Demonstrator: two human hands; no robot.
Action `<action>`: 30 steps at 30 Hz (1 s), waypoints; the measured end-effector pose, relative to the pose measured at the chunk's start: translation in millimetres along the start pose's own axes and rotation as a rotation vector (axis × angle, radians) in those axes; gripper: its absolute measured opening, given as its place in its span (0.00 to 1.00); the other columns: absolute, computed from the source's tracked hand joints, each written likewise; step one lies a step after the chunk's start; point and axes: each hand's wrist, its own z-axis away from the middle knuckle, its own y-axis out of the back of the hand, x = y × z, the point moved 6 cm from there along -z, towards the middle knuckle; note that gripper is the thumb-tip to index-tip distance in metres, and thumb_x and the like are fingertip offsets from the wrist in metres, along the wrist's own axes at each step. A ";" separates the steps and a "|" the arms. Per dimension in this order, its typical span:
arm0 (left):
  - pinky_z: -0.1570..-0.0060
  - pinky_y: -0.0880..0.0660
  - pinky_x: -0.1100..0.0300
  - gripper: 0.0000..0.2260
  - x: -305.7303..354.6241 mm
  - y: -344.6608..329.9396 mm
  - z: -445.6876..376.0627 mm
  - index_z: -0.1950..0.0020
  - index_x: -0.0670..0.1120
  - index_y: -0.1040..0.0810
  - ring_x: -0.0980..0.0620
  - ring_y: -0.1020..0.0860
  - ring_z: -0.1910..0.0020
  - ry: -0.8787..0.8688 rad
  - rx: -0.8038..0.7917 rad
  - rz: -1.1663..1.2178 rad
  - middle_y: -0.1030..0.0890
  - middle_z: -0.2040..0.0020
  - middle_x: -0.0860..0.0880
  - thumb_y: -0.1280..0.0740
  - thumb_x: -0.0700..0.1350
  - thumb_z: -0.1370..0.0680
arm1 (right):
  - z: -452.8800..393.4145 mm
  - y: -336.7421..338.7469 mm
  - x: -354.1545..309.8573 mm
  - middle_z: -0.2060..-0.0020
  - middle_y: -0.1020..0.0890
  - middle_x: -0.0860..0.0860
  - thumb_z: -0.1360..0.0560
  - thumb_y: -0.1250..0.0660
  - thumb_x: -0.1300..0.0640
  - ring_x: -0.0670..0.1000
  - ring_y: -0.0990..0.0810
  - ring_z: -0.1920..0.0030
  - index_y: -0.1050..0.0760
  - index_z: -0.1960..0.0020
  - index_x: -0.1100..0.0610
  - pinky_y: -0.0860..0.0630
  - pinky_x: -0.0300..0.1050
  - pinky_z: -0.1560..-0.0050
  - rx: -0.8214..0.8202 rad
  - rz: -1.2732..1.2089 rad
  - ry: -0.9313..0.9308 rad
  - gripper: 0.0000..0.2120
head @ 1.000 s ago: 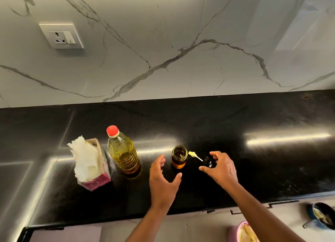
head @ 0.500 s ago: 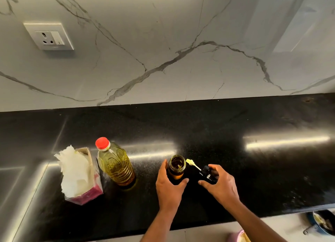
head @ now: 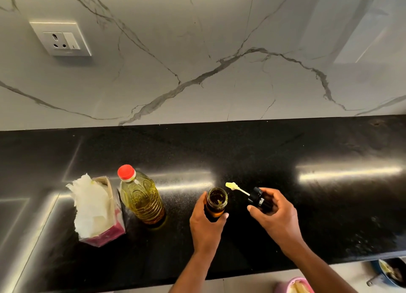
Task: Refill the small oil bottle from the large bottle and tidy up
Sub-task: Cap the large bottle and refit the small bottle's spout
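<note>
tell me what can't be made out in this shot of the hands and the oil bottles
Head view, the only one:
- Lower side of the small oil bottle: covered by the left hand.
- Most of the black cap: wrapped by the right hand.
- Oil level in the small bottle: dark glass, unreadable.
- Large bottle embossing: too blurred.
- Pink container and blue pan: cut off by the frame edges.
</note>
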 end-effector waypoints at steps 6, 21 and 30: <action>0.30 0.23 0.58 0.32 2.4 3.2 -0.8 0.29 0.54 0.21 0.62 0.20 0.36 -0.037 -0.002 -0.010 0.17 0.38 0.60 0.16 0.44 0.31 | 0.5 12.7 -57.1 0.53 0.14 0.44 0.32 0.17 0.58 0.43 0.14 0.54 0.20 0.38 0.45 0.16 0.38 0.53 -0.150 0.087 0.143 0.25; 0.38 0.19 0.57 0.26 4.0 6.1 -1.8 0.34 0.56 0.19 0.62 0.18 0.40 -0.079 -0.037 0.064 0.15 0.43 0.60 0.18 0.41 0.29 | -26.5 -44.3 -108.6 0.52 0.19 0.41 0.36 0.28 0.34 0.42 0.20 0.54 0.24 0.39 0.41 0.21 0.41 0.53 -0.298 0.692 0.380 0.28; 0.43 0.19 0.61 0.24 6.6 8.5 -2.1 0.37 0.55 0.18 0.61 0.16 0.47 -0.099 -0.054 0.099 0.14 0.49 0.60 0.17 0.40 0.29 | -36.6 -76.4 -111.9 0.49 0.19 0.43 0.38 0.28 0.36 0.47 0.19 0.49 0.23 0.38 0.43 0.19 0.48 0.48 -0.434 0.869 0.384 0.29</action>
